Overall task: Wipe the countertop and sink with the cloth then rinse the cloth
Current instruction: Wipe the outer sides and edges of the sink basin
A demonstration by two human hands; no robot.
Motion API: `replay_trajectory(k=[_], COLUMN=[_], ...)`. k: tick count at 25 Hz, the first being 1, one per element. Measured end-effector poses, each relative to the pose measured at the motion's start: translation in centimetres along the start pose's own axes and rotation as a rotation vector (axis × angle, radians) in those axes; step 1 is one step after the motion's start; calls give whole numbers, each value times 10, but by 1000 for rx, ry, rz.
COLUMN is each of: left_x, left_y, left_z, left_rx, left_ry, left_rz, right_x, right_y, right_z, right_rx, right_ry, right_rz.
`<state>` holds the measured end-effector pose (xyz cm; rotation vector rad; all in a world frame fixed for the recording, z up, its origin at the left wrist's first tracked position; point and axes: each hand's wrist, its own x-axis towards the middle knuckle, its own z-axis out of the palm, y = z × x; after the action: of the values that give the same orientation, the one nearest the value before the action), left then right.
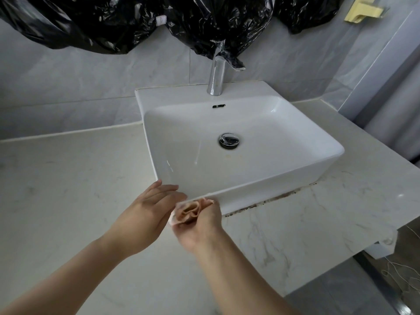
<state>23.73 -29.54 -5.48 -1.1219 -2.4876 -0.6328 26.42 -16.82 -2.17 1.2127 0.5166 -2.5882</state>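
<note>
Far left: pale marble-look countertop (68, 201), smooth & hard, so wiping should meet little drag. Next the left hand (145, 210): fingers straight & relaxed, holding nothing, tips just beside the cloth (191, 211); can't tell if they touch it. The cloth is small, peach-pink and bunched in loose folds. It's over the counter, right at the lower front edge of the white vessel sink (261, 178).

The right hand (200, 226) has its fingers curled round the cloth from below, w/ folds poking out on top. Cloth looks thin, soft, limp & v. light: no stiffness, nothing to break. Can't tell if wet or dry; if wet it'll prob be heavier, drip & cling.

Judgement: it can be gripped anywhere, but a wad like this gives little contact. Better to fold it to a pad & press w/ palm + flat fingers, then pinch 2 corners for rinsing.

Right of the hands the sink is glossy, so prob slick. Chrome drain plug (229, 140) sits in the bowl & the chrome tap (216, 73) is behind, no water running. Dark grime line (272, 197) runs along the sink base on the right. It likely needs a firmer rub w/ a cloth edge pushed into the seam
</note>
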Motion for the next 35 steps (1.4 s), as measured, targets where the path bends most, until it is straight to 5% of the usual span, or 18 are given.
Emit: replay_trajectory(k=[7, 11, 14, 16, 19, 23, 26, 35], left_x=[-6, 9, 9, 4, 5, 26, 39, 68], left_y=[21, 29, 19, 11, 16, 47, 60, 68], left_z=[-35, -55, -68, -61, -28, 3, 13, 18], left_rx=[-377, -495, -381, -275, -631, -1227, -1167, -1360], left_ry=[76, 372, 579, 455, 291, 536, 682, 693], left_rz=[-200, -639, -956, -1137, -1350, -1496, -1551, -1672], right_x=[-36, -57, -37, -9, 16, 25, 25, 25], right_y=[-15, -26, -50, -61, -63, -65, -65, -65], right_z=[11, 30, 43, 41, 33, 33, 30, 28], right_rx=[-398, -649, -1028, -1573, -2166, -2193, -2200, -2179], right_ry=[-172, -334, -229, -26, -17, 12, 11, -46], right_rz=[-4, 41, -343, -817, -809, -805, -847, -891])
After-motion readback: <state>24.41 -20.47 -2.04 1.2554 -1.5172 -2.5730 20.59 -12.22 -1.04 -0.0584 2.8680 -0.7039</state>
